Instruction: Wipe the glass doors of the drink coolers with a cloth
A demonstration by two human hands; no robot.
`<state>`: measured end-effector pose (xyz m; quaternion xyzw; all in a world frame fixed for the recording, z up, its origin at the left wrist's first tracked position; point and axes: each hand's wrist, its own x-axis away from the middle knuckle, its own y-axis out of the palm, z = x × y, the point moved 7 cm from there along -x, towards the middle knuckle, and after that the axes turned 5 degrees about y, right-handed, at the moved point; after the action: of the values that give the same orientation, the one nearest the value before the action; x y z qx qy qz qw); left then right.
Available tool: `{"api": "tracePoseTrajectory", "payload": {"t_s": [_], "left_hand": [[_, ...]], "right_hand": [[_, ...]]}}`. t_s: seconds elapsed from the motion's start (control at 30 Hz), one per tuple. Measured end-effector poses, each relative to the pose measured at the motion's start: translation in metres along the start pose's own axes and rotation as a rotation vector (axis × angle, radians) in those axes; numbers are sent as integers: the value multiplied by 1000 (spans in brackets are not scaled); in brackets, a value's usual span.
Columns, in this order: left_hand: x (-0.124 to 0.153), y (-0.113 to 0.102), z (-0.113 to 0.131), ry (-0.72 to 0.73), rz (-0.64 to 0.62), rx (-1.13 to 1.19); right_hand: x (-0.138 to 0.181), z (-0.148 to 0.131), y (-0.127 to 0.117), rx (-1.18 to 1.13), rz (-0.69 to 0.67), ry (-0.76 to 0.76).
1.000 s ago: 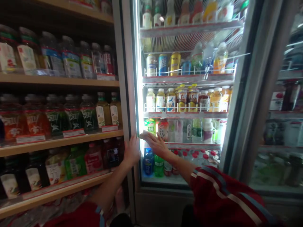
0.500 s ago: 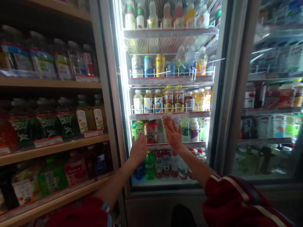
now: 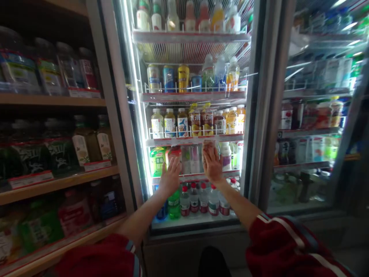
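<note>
Ahead stands a lit drinks fridge with a closed glass door [image 3: 190,231]. My left hand [image 3: 170,177] lies against the glass at the fourth shelf, fingers stretched out, holding nothing. Behind it show a green drink pack [image 3: 157,161] and a red one [image 3: 173,153]. My right hand [image 3: 213,164] presses what looks like a pale, crumpled cloth [image 3: 208,145] to the glass, just below the third shelf's edge. Part of the cloth is hidden under the fingers. Bottles stand behind that hand, inside the fridge.
To the left, a wooden rack [image 3: 57,100] holds several rows of bottles. A metal door frame [image 3: 263,115] divides this fridge from another glass-fronted fridge [image 3: 305,169] on the right. Red-capped bottles [image 3: 203,200] line the bottom shelf. A dark shape [image 3: 213,263] shows at the bottom.
The view has swung right, so the shelves sit farther left. Both hands have shifted right across the glass, the right one with the cloth under it.
</note>
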<state>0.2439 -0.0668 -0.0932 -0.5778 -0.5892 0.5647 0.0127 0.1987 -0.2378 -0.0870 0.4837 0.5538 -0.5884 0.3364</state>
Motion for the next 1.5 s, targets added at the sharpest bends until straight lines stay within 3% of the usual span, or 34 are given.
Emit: {"api": "tracePoseTrajectory", "payload": {"t_s": [0.1, 0.17, 0.3, 0.37, 0.53, 0.6, 0.73, 0.8, 0.87, 0.93, 1.07, 1.2, 1.27, 1.37, 1.5], "left_hand": [[-4, 3, 10, 40, 18, 6], [-7, 4, 14, 58, 33, 10], [-10, 5, 16, 56, 82, 16], [-12, 5, 17, 53, 100, 30], [-17, 4, 25, 71, 106, 79], [-18, 2, 27, 84, 124, 87], [-18, 3, 22, 69, 147, 101], [-20, 8, 23, 66, 149, 119], [-24, 12, 29, 86, 158, 147], [-31, 14, 38, 114, 175, 183], [-47, 10, 55, 165, 238, 310], [-60, 4, 53, 175, 336, 420], [-63, 4, 48, 167, 353, 435], [-62, 9, 39, 155, 370, 417], [-60, 16, 32, 159, 394, 363]], "right_hand": [[10, -11, 5, -30, -74, -153], [13, -8, 5, -39, -84, -174], [7, 27, -1, -27, 12, 64], [7, 35, -2, -27, 42, 104], [9, 28, 6, -18, -65, -144], [3, 52, 2, 2, -32, -37], [-1, 120, -10, 28, 115, 358], [6, 137, -10, 23, 174, 473], [15, 137, -7, 26, 202, 499], [22, 127, -3, 48, 176, 427], [17, 122, 4, 93, 3, 223], [-6, 182, -19, 112, 62, 478], [-18, 198, -29, 97, 106, 545], [-27, 182, -27, 71, 132, 513], [-22, 109, -7, 104, 82, 201]]}}
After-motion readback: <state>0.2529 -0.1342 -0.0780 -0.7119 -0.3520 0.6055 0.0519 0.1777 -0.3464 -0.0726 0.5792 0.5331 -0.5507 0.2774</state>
